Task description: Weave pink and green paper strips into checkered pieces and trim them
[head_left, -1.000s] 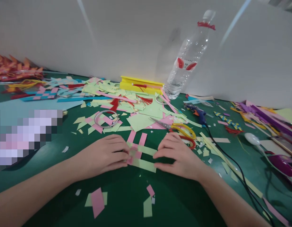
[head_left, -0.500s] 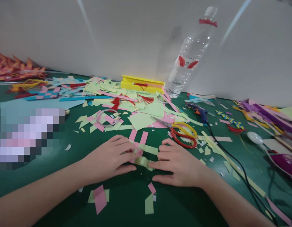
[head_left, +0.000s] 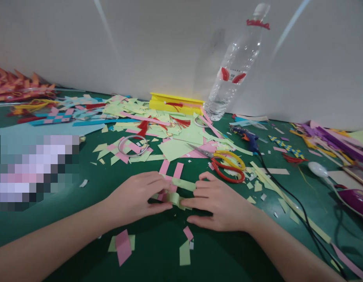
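A small weave of pink paper strips [head_left: 177, 170] and pale green paper strips [head_left: 184, 184] lies on the table between my hands. One green strip [head_left: 174, 199] is curled up into a loop at its near side. My left hand [head_left: 137, 197] has thumb and fingers closed round the left part of the weave, by the loop. My right hand [head_left: 219, 203] lies palm down with its fingers apart. Its index fingertip touches the green strip just right of the loop, while the thumb rests apart below. Part of the weave is hidden behind my left fingers.
Red-and-yellow-handled scissors [head_left: 228, 166] lie beyond my right hand, near a blue glue gun [head_left: 246, 138] with a black cord. Paper scraps [head_left: 134, 105] and a tape roll [head_left: 133, 145] spread behind. A plastic bottle [head_left: 233, 74] leans by the wall. A blurred patch [head_left: 37, 168] covers something left.
My left hand has shifted slightly right and down, its thumb and fingers now closer about the curled green strip. My right index finger has slid a little left along it.
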{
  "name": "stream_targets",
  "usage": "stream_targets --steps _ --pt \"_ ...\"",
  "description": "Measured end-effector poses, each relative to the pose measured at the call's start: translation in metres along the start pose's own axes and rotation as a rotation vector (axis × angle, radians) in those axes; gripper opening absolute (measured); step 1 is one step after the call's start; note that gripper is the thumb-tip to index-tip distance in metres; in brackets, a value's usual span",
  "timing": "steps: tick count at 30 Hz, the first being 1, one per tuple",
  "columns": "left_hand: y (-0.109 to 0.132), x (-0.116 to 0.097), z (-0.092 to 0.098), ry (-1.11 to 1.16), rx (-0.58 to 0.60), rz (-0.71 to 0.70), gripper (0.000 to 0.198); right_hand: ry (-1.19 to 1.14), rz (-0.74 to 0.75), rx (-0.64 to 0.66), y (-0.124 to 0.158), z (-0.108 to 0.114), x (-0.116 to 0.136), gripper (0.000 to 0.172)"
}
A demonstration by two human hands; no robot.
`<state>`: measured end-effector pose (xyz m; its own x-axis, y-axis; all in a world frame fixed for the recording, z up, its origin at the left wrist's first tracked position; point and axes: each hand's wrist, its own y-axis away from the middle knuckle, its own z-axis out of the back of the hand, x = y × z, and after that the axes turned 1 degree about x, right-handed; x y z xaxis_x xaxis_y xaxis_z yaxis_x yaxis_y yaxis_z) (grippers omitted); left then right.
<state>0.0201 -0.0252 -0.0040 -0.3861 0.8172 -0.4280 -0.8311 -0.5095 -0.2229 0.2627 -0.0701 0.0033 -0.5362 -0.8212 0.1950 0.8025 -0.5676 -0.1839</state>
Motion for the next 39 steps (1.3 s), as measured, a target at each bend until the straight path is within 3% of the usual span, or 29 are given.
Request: stream_targets --steps 5,9,13,15,18,22,25,35,39 --pt "0.000 -0.001 -0.002 -0.007 -0.029 -0.003 0.018 -0.114 -0.007 -0.069 -0.001 0.004 0.000 0.029" --pt "0.003 -0.002 -0.001 -0.039 -0.018 0.068 0.023 -0.274 -0.112 -0.323 0.002 0.015 -0.010 0.022" --pt "0.004 -0.004 -0.001 -0.044 -0.020 0.105 0.026 -0.254 -0.309 -0.570 0.008 0.022 -0.027 0.021" --pt "0.004 -0.004 -0.002 -0.047 -0.026 0.114 0.027 -0.248 -0.361 -0.634 0.010 0.024 -0.032 0.022" --pt "0.003 -0.003 -0.003 -0.051 -0.022 0.101 0.025 -0.262 -0.285 -0.543 0.009 0.024 -0.030 0.015" --pt "0.002 -0.001 -0.003 -0.031 -0.018 0.001 0.019 -0.222 -0.099 -0.168 0.005 0.020 -0.015 0.016" --pt "0.002 0.000 -0.002 -0.026 -0.012 -0.037 0.016 -0.108 -0.036 -0.031 0.001 0.016 -0.005 0.025" --pt "-0.001 -0.006 -0.002 -0.076 -0.001 0.019 0.019 -0.024 -0.050 0.090 -0.005 0.012 0.004 0.036" --pt "-0.001 -0.006 -0.003 -0.079 -0.017 0.026 0.017 -0.105 -0.026 -0.009 -0.003 0.012 0.002 0.033"
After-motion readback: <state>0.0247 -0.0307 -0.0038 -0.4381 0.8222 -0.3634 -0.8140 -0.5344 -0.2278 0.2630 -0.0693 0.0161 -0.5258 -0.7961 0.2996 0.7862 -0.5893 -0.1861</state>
